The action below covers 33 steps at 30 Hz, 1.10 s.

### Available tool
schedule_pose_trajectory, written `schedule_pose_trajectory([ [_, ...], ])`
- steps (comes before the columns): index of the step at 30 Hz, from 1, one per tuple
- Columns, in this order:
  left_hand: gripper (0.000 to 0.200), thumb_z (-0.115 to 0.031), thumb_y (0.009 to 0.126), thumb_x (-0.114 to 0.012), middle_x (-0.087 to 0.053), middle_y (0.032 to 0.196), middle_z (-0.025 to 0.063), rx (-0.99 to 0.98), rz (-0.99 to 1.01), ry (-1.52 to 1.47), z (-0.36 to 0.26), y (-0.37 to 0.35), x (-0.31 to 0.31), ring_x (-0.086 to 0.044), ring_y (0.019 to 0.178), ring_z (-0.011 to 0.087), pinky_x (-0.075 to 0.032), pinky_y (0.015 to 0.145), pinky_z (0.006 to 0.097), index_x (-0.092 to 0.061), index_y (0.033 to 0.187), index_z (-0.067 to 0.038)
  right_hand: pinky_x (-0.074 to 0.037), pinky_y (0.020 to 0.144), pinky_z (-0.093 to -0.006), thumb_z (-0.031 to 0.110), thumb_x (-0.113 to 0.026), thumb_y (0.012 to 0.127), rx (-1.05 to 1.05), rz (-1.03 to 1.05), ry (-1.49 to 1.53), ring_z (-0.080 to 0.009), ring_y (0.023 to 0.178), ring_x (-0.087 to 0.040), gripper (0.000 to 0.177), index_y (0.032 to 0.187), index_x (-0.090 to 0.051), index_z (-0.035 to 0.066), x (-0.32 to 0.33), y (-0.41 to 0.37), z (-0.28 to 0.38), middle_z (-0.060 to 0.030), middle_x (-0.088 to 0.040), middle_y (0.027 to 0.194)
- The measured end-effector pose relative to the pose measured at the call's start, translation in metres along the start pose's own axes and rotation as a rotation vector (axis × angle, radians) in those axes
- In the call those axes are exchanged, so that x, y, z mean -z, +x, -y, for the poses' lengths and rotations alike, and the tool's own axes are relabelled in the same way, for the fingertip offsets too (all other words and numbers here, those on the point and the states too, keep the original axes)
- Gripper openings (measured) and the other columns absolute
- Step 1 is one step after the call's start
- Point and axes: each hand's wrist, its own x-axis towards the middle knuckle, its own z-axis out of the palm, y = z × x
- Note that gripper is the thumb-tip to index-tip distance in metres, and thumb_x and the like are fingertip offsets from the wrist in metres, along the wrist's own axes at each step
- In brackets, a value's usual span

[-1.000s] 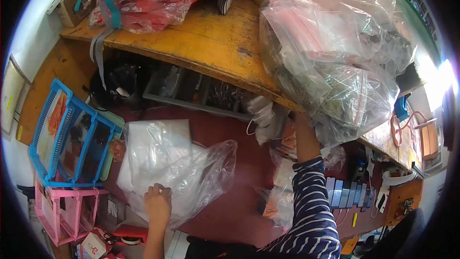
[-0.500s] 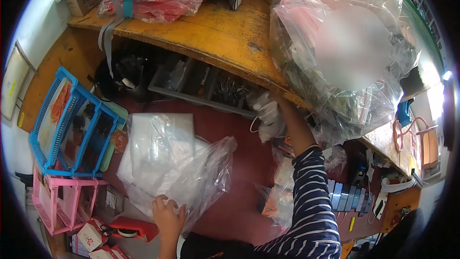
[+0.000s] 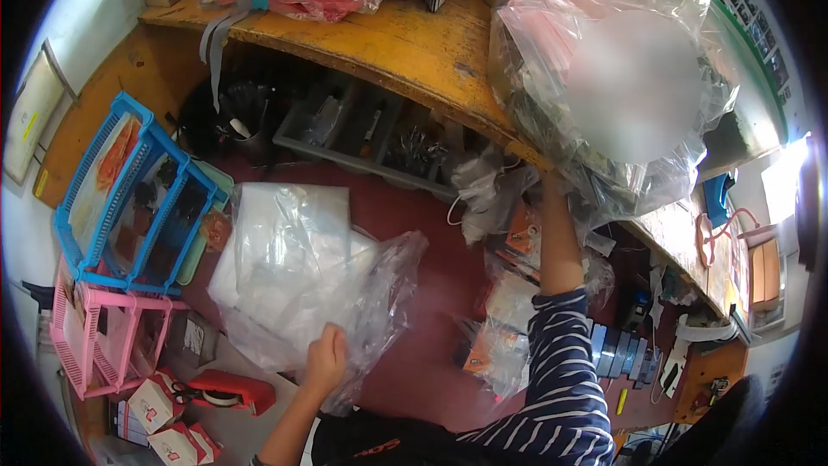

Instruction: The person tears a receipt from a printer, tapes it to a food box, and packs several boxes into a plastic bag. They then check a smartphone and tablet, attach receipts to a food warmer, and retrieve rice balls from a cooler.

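My left hand [image 3: 327,359] is closed at the lower edge of a pile of clear plastic bags [image 3: 293,246] with white sheets inside. Whether any plastic is pinched in its fingers is hidden. Loose clear film spreads right of that hand over the dark red surface [image 3: 444,328]. My right forearm [image 3: 561,246], in a striped sleeve, reaches up under the wooden shelf's edge. The right hand itself is hidden there, by the shelf and a large clear plastic bag [image 3: 535,91]. Crumpled whitish plastic [image 3: 483,194] hangs just left of that forearm.
A grey divided tray [image 3: 362,164] stands under the wooden shelf [image 3: 379,34]. Blue basket racks [image 3: 129,272] and pink ones [image 3: 112,298] are stacked at left. Below them lies a red tape dispenser [image 3: 246,391]. Orange-and-white packets [image 3: 509,302] lie beside the right sleeve.
My left hand has moved slightly right, and its spread fingers have curled closed. My right forearm has shifted right, reaching farther under the shelf's edge. The whole view has also shifted a little.
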Motion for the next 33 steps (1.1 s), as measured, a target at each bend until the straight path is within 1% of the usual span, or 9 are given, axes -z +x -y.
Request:
schedule_pose_trajectory([
  [3, 0.035, -0.030, 0.082, -0.063, -0.035, 0.057, -0.0013, -0.054, 0.042, -0.902, -0.008, 0.017, -0.016, -0.036, 0.052, 0.0073, -0.032, 0.050, 0.0231, -0.040, 0.072, -0.006, -0.044, 0.068, -0.0236, 0.022, -0.050, 0.089, -0.075, -0.128, 0.354, -0.0136, 0.083, -0.052, 0.026, 0.108, -0.046, 0.005, 0.025, -0.056, 0.055, -0.0041, -0.053, 0.097],
  [9, 0.021, -0.020, 0.082, -0.064, -0.039, 0.061, -0.0042, 0.030, -0.149, -0.178, -0.041, 0.023, 0.015, -0.036, 0.058, 0.0048, -0.031, 0.050, 0.0207, -0.055, 0.090, -0.003, -0.043, 0.066, -0.0252, 0.017, -0.049, 0.088, -0.196, -0.055, 0.918, -0.0145, 0.079, -0.052, 0.019, 0.102, -0.049, 0.005, 0.004, -0.343, 0.086, -0.0066, -0.053, 0.098],
  [10, 0.019, -0.019, 0.083, -0.061, -0.040, 0.062, -0.0038, 0.089, -0.225, -0.213, -0.027, 0.022, 0.017, -0.037, 0.059, 0.0048, -0.031, 0.051, 0.0204, -0.056, 0.092, -0.003, -0.045, 0.069, -0.0288, 0.017, -0.053, 0.084, 0.146, 0.252, 0.421, -0.0179, 0.080, -0.054, 0.018, 0.097, -0.053, 0.004, -0.002, -0.378, 0.094, -0.0097, -0.055, 0.100],
  [13, 0.013, -0.014, 0.088, -0.054, -0.044, 0.063, -0.0029, 0.082, -0.483, -0.410, 0.009, 0.016, 0.028, -0.039, 0.059, 0.0045, -0.032, 0.053, 0.0197, -0.057, 0.094, -0.002, -0.046, 0.075, -0.0363, 0.026, -0.061, 0.079, 0.265, 1.215, -0.156, -0.0304, 0.087, -0.058, 0.024, 0.091, -0.060, 0.005, -0.017, -0.424, 0.081, -0.0131, -0.060, 0.091],
  [17, 0.015, -0.018, 0.091, -0.049, -0.054, 0.069, 0.0004, 0.085, -0.611, -0.557, 0.034, -0.001, 0.047, -0.041, 0.058, 0.0039, -0.033, 0.054, 0.0193, -0.055, 0.096, -0.004, -0.046, 0.078, -0.0372, 0.029, -0.061, 0.077, -0.038, 1.251, -0.211, -0.0335, 0.093, -0.056, 0.034, 0.100, -0.055, 0.004, 0.013, -0.377, 0.139, -0.0129, -0.057, 0.100],
  [20, 0.019, -0.022, 0.091, -0.048, -0.057, 0.074, 0.0015, 0.197, -0.645, -0.870, 0.027, -0.007, 0.051, -0.041, 0.059, 0.0042, -0.033, 0.055, 0.0190, -0.053, 0.100, -0.006, -0.041, 0.084, -0.0420, 0.017, -0.062, 0.075, -0.136, 0.525, 0.389, -0.0329, 0.104, -0.051, 0.039, 0.109, -0.048, 0.003, 0.020, -0.365, 0.168, -0.0143, -0.053, 0.110],
  [23, 0.020, -0.025, 0.091, -0.049, -0.060, 0.083, 0.0029, 0.199, -0.714, -1.032, 0.009, -0.004, 0.048, -0.042, 0.063, 0.0041, -0.034, 0.057, 0.0180, -0.051, 0.103, -0.008, -0.033, 0.093, -0.0479, 0.010, -0.058, 0.075, -0.067, 0.259, 1.128, -0.0312, 0.118, -0.040, 0.038, 0.110, -0.044, 0.004, -0.026, -0.406, 0.147, -0.0132, -0.047, 0.119],
  [26, 0.020, -0.024, 0.092, -0.048, -0.060, 0.094, 0.0061, 0.124, -0.824, -0.954, 0.001, -0.005, 0.057, -0.047, 0.079, 0.0081, -0.037, 0.070, 0.0215, -0.050, 0.104, -0.008, -0.025, 0.099, -0.0508, 0.005, -0.053, 0.075, 0.358, 0.949, 0.262, -0.0270, 0.129, -0.026, 0.042, 0.115, -0.043, 0.005, -0.051, -0.410, 0.155, -0.0109, -0.039, 0.129],
  [33, 0.022, -0.021, 0.094, -0.042, -0.060, 0.102, 0.0152, -0.146, -0.955, -0.674, 0.013, -0.006, 0.100, -0.053, 0.096, 0.0182, -0.036, 0.089, 0.0282, -0.049, 0.101, -0.001, -0.045, 0.080, -0.0312, -0.001, -0.045, 0.080, -0.039, 0.944, 0.572, -0.0171, 0.093, -0.058, 0.029, 0.106, -0.056, 0.004, -0.013, -0.277, 0.130, -0.0055, -0.060, 0.098],
])
